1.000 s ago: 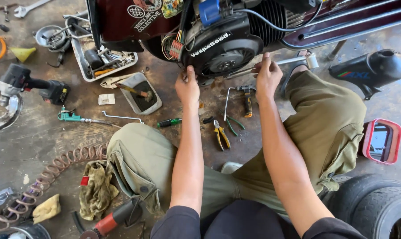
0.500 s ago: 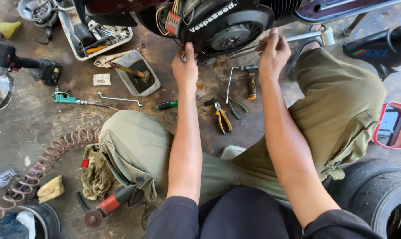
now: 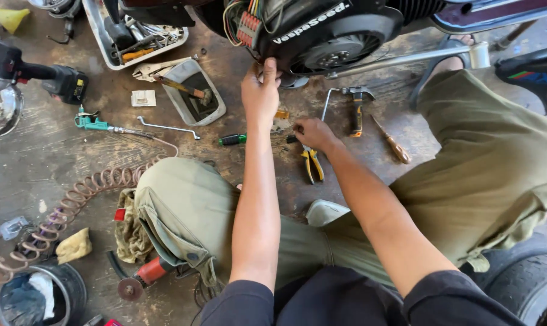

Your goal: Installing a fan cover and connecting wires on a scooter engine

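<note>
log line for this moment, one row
left hand: on black engine cover edge | right hand: on floor at yellow-handled pliers | green screwdriver beside | seated on floor

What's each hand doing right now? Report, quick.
Left hand: fingers pressed on the black engine cover, holding nothing.
Right hand: closed at the yellow-handled pliers; grip unclear.
</note>
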